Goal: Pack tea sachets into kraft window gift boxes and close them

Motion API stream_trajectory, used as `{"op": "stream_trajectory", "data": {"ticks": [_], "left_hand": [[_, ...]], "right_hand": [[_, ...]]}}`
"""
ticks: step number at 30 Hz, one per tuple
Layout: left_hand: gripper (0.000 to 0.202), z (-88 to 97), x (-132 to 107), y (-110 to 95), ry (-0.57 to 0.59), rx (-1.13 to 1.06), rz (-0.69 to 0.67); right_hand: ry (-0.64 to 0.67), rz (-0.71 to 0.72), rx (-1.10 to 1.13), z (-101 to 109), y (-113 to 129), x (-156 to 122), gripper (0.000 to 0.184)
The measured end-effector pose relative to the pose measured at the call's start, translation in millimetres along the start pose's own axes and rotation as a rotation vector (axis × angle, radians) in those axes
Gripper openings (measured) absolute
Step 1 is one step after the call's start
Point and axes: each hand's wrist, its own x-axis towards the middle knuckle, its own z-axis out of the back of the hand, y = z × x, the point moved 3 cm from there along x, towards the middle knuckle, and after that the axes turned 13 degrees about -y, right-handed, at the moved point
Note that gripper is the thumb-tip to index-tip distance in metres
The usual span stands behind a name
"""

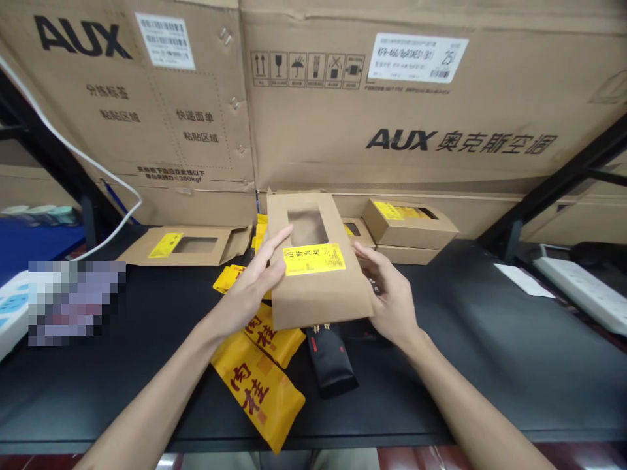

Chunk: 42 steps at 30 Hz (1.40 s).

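A brown cardboard box (321, 297) with a dark window and a yellow label is held up, tilted, between my two hands. My left hand (257, 277) presses its left side, with fingertips near the window. On the right side, my right hand (392, 294) grips the edge, some of its fingers hidden behind the box. Below the box lie several yellow packets (259, 385) with dark red characters, overlapping one another. Beside them is a black packet (330, 359), its upper end covered by the box.
A flat, windowed carton (147, 245) lies at the back left. Closed boxes (411, 222) are stacked at the back right. Large AUX cartons (313, 130) wall off the rear. Power strips (582, 294) and a white card (524, 281) sit on the black table (470, 365).
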Motion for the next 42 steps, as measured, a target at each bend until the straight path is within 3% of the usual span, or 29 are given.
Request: {"op": "stream_trajectory", "data": {"ticks": [2,4,8,16,20,25,28,35,42], "left_hand": [[0.073,2.6,-1,4,0.131,-0.122,0.045],[0.081,4.1,0,5,0.189,-0.159,0.056],[0.089,0.4,2,2,0.111,-0.052,0.074],[0.076,-7.1,4,1,-0.013,-0.049,0.068],[0.077,-3.1,5,0,-0.066,-0.032,0.041],[0.079,3.4,7,0,-0.101,-0.020,-0.037],[0.079,4.4,7,0,-0.070,-0.018,-0.031],[0.075,7.2,8,1,0.033,-0.060,-0.001],[0.076,8.8,12,11,0.164,-0.061,-0.055]], "right_hand": [[-0.050,-0.007,-0.008,3,1,1,0.048],[-0.092,0.017,-0.034,6,3,2,0.049],[-0.106,0.151,-0.114,8,7,4,0.045],[-0.151,0.331,-0.290,10,9,2,0.051],[-0.076,0.424,-0.288,10,15,3,0.061],[0.159,0.487,-0.182,9,20,6,0.075],[0.194,0.469,-0.228,9,17,6,0.067],[0.089,0.494,-0.278,7,13,4,0.039],[-0.019,0.585,-0.270,12,14,7,0.038]]}}
